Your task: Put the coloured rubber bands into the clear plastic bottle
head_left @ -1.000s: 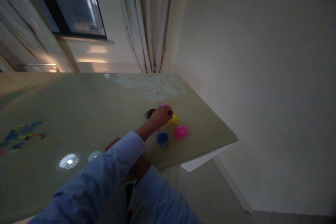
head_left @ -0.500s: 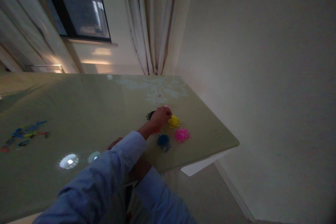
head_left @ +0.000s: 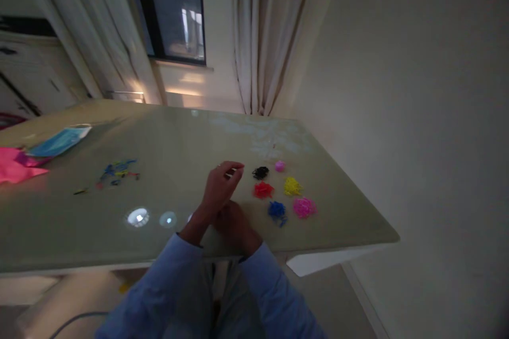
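Note:
My left hand (head_left: 221,184) is above the table, fingers stretched to the right, a gap showing between thumb and fingers; I see nothing in it. My right hand (head_left: 234,225) is curled on the tabletop beneath the left wrist, its fingers mostly hidden. Right of the hands are piles of small loops like rubber bands: a black pile (head_left: 261,172), a red pile (head_left: 263,189), a blue pile (head_left: 277,211), a yellow pile (head_left: 292,186), a bright pink pile (head_left: 304,207) and a small light pink pile (head_left: 280,166).
A loose scatter of mixed coloured pieces (head_left: 117,170) lies left on the glossy table (head_left: 167,143). Farther left are a blue face mask (head_left: 59,141) and a bright pink sheet or bag (head_left: 19,165). A wall (head_left: 417,116) stands at the right.
My left hand has drawn back from over the piles toward my right hand, uncovering the red and black piles. The view has turned left, bringing the mask and pink item in.

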{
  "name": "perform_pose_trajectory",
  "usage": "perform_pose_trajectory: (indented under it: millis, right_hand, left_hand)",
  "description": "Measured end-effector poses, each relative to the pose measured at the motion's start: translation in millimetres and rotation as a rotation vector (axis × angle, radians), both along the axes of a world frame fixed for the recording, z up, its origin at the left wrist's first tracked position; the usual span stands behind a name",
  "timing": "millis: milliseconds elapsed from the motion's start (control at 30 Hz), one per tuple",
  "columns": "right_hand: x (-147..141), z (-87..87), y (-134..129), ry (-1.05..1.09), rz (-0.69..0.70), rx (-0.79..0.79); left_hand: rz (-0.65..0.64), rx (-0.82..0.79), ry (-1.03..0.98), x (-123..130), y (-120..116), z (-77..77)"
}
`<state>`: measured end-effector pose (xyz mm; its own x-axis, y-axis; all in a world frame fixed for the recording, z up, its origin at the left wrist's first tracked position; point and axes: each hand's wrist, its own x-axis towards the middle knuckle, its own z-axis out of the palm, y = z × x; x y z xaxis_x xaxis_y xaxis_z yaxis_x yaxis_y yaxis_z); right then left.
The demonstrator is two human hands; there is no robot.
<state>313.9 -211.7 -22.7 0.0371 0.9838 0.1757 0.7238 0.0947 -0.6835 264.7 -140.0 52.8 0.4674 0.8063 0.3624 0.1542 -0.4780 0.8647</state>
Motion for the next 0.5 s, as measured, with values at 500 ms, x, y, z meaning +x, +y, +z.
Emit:
perform_pose_trajectory:
  millis: [500]
  right_hand:
    - [-5,22.6,2,0.020,-0.075,0.006]
  left_hand:
    - [0.418,-0.029,0.184,-190,32,-63.5]
